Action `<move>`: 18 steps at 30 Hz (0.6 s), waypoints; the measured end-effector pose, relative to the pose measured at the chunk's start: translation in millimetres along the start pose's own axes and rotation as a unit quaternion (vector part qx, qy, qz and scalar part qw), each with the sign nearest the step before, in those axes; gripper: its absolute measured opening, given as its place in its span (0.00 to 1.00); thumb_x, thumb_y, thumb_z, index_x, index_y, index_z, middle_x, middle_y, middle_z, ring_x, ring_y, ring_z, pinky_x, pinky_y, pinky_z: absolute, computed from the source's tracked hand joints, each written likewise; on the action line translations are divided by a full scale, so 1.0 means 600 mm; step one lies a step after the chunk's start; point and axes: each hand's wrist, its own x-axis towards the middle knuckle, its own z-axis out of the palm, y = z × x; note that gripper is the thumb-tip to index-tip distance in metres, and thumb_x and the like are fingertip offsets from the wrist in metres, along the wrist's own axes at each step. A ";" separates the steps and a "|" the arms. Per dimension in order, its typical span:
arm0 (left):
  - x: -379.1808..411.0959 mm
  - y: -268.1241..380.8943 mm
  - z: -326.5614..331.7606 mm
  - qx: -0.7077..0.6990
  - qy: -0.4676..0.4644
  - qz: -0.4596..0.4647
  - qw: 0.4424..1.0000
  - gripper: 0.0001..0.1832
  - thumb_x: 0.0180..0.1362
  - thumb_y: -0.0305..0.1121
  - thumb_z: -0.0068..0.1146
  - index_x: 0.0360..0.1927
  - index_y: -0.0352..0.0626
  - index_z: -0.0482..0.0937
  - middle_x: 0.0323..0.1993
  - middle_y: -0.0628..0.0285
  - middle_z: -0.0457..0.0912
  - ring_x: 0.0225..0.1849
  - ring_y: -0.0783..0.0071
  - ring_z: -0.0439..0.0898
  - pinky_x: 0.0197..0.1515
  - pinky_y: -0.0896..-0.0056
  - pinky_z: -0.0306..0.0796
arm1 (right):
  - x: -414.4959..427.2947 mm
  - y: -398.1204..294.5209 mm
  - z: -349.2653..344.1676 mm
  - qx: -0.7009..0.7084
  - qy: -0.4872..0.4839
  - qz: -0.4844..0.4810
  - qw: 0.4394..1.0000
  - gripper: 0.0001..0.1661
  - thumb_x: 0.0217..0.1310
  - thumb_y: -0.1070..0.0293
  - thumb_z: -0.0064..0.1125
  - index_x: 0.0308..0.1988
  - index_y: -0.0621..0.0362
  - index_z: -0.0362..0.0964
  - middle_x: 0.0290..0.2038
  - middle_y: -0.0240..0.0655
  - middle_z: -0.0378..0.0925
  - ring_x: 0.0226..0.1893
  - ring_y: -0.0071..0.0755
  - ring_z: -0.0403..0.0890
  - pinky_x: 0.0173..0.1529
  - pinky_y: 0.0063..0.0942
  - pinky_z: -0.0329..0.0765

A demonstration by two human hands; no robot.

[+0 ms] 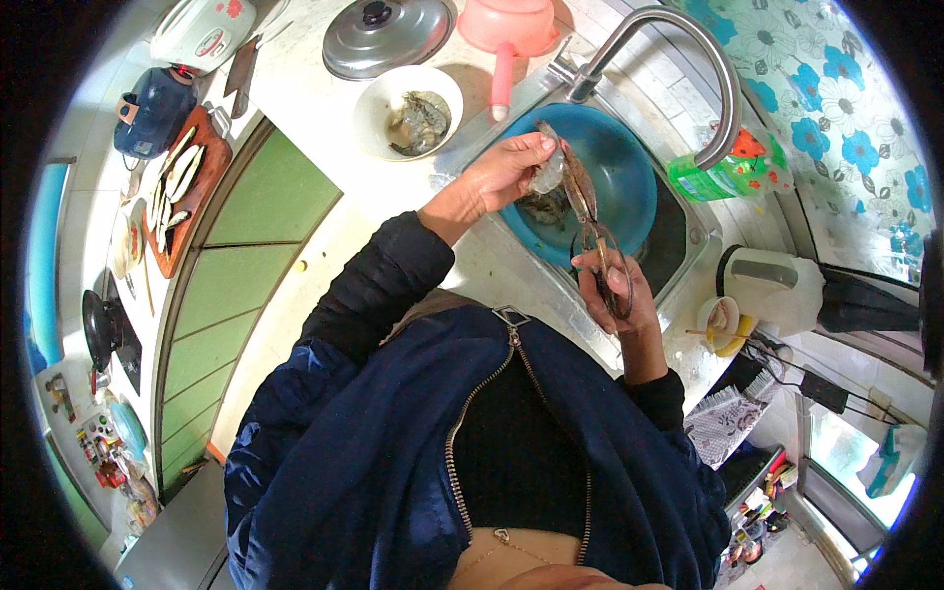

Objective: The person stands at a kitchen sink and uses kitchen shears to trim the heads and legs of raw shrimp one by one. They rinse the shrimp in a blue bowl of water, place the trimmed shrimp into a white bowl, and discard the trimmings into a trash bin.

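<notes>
My left hand [509, 168] pinches a raw shrimp [547, 171] above the blue plastic basin [640, 184], which sits in the steel sink. My right hand [616, 287] grips a pair of scissors [582, 193] by the handles, their blades pointing up to the shrimp. Whether the blades touch the shrimp cannot be told. More shrimp [546, 208] lie in the basin below my left hand. A white bowl [369, 122] on the counter left of the sink holds several shrimp [422, 122] with a greyish, translucent look.
A curved faucet [726, 81] arches over the sink's far right side. Beyond the bowl are a metal lid [387, 33] and a pink dipper [509, 26]. To the left, a cleaver [240, 77] lies near a wooden board [214, 147] with sliced eggplant. A white jug [774, 287] stands right.
</notes>
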 end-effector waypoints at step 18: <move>-0.004 0.006 -0.022 0.163 -0.032 -0.033 0.986 0.11 0.58 0.36 0.50 0.35 0.38 0.77 0.31 0.63 0.80 0.34 0.77 0.77 0.42 0.77 0.69 | -0.002 -0.004 0.004 0.038 0.023 0.027 0.999 0.26 0.57 0.55 0.50 0.46 0.66 0.66 0.13 0.33 0.65 0.03 0.19 0.60 0.08 0.16 0.55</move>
